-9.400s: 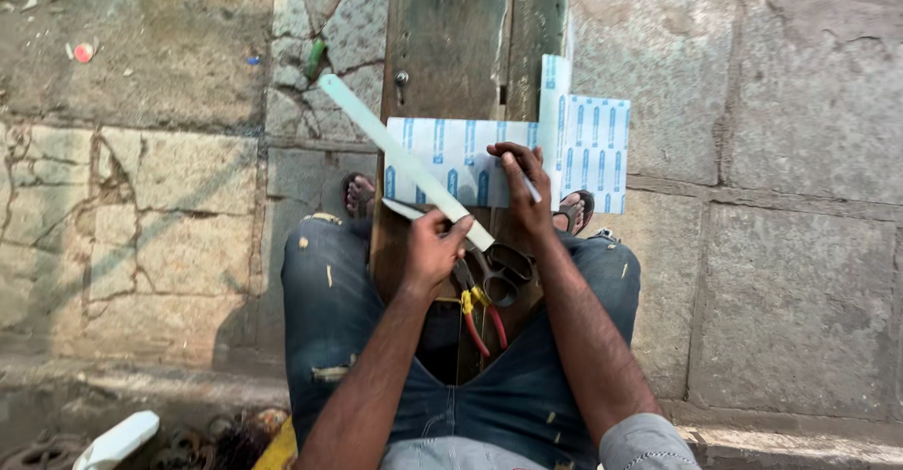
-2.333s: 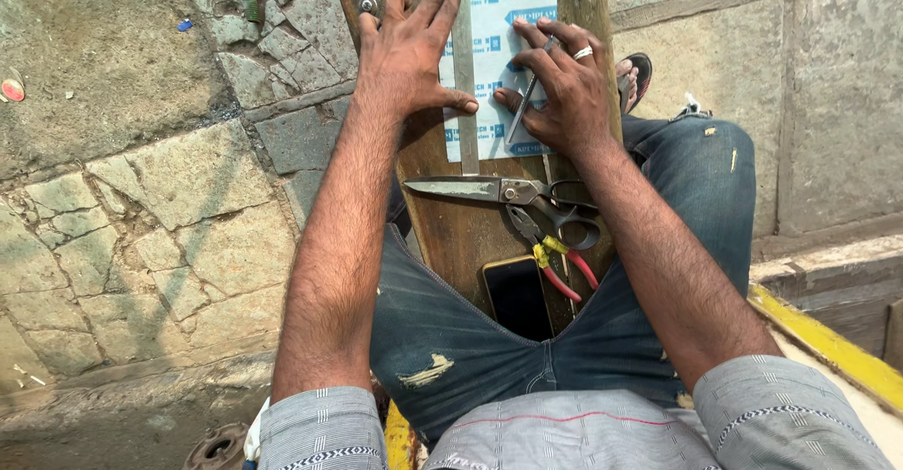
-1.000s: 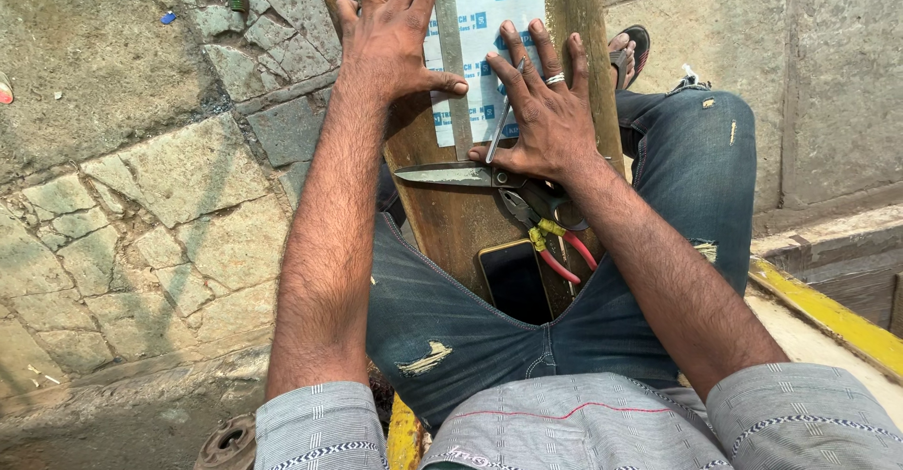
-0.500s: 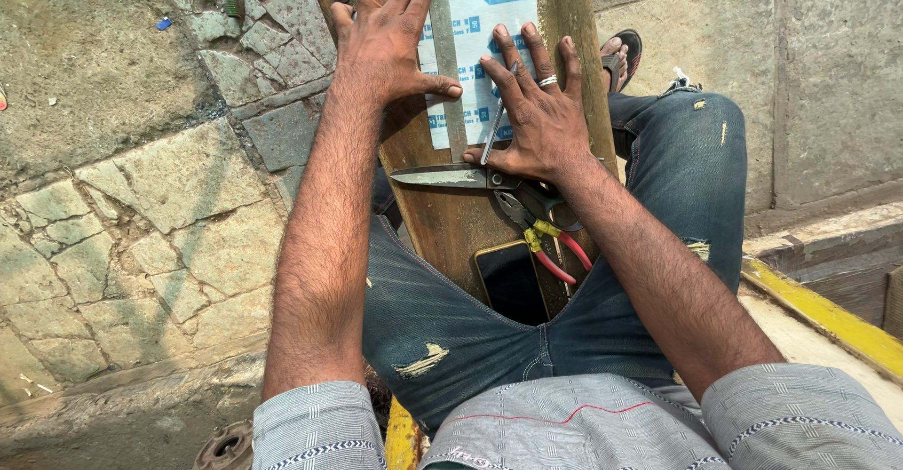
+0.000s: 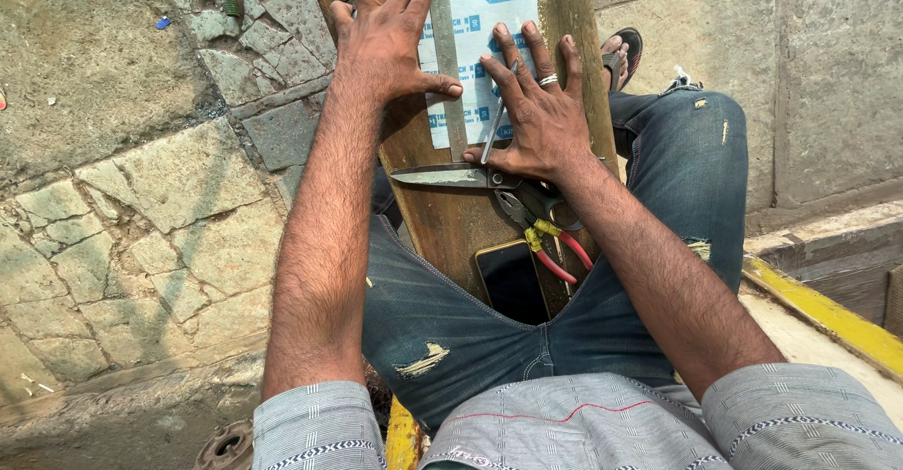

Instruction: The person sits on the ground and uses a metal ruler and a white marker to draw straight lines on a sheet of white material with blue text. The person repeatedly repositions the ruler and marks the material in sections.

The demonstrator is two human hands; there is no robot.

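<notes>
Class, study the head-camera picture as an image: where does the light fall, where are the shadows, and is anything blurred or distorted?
Head view: sharp overall, hard sunlight; the left hand and right hand are brightly lit on the white sheet; the scissors blade glints; soft shadow bands cross the stone paving; wide-angle stretch enlarges the forearms near the bottom edge.

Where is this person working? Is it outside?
Probably outdoors, at a street-side work spot. The ground is cracked stone paving in sunlight, and a person sits with a wooden plank between the knees, with scissors and pliers on it.
</notes>
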